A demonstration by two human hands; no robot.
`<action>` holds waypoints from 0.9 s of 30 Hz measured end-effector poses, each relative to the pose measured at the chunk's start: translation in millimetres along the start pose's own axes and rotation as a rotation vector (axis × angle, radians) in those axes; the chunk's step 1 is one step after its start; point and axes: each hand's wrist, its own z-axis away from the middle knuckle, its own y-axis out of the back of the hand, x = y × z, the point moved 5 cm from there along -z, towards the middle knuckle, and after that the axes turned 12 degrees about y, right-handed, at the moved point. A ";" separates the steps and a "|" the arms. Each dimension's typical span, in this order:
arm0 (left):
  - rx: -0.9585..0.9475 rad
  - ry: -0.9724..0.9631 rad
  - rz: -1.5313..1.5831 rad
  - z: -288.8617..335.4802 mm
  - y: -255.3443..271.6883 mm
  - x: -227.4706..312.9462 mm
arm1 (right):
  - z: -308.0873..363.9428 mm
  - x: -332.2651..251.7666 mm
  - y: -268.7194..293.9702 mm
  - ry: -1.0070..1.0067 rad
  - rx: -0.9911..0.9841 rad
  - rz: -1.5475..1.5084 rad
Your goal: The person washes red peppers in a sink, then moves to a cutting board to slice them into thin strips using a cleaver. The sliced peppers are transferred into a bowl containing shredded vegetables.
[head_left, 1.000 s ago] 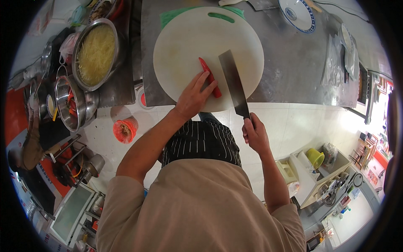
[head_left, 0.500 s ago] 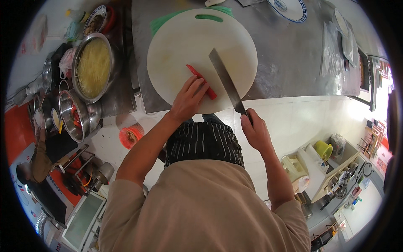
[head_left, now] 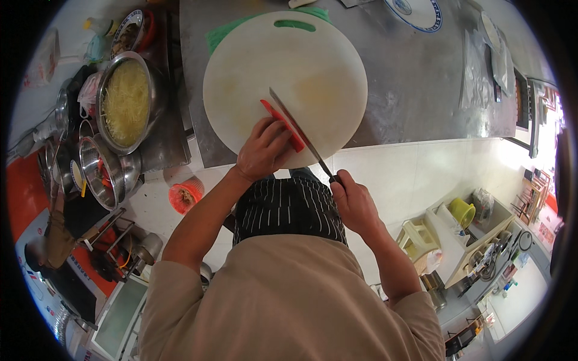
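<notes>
Mid-frame, your left hand (head_left: 259,155) grips the red chilli (head_left: 281,116) on the white board (head_left: 241,69). Your right hand (head_left: 356,206) clasps the cleaver (head_left: 307,139) alongside.

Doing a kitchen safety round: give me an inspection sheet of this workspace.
Surface: yellow-stained round white cutting board on a metal table; green material under its far edge.
Job's things: red chili on the board; cleaver close along its right side, contact unclear.
Clutter: blue-rimmed dish and plastic bags, right side.
Hands: left hand curls over the red chili; right hand grips the cleaver's handle.
Cables: orange cord or hose, lower left; which is unclear.
Surroundings: steel bowl of pale shreds left; red-lined bin on the floor; another person far left.
</notes>
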 end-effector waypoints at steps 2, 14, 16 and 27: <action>0.008 -0.011 0.011 -1.5 1.1 0.5 | -1.7 -10.2 -0.6 0.096 -0.022 0.046; 0.029 -0.024 0.060 -3.6 2.6 1.8 | 4.3 -17.8 9.0 -0.085 -0.134 0.093; 0.033 -0.018 0.067 -3.9 2.9 1.5 | 3.8 -18.1 10.4 -0.074 -0.139 0.098; 0.020 0.015 0.080 -3.5 1.9 -3.7 | -11.2 -13.1 7.6 -0.058 -0.165 0.136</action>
